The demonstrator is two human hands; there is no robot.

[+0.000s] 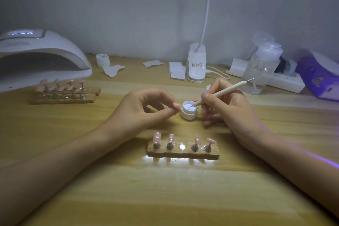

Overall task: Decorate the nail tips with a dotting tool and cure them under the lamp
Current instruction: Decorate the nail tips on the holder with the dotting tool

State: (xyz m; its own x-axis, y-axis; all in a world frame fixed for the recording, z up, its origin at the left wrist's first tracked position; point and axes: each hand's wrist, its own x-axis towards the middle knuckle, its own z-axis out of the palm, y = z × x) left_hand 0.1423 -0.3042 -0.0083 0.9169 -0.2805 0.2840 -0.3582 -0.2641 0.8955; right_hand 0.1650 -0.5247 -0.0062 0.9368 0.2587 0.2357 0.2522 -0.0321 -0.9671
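Observation:
My right hand grips a pale dotting tool, its lower tip dipped into a small open white gel jar at the table's middle. My left hand pinches a pink nail tip between thumb and forefinger, right beside the jar's left rim. In front of me stands a wooden holder with several pink nail tips on metal stands and one bare magnet spot in the middle. The white curing lamp sits at the far left, its mouth facing me.
A second wooden holder full of pink tips stands before the lamp. Along the wall are a closed white jar, paper wipes, a desk lamp base, a clear pump bottle, a power strip and a purple box.

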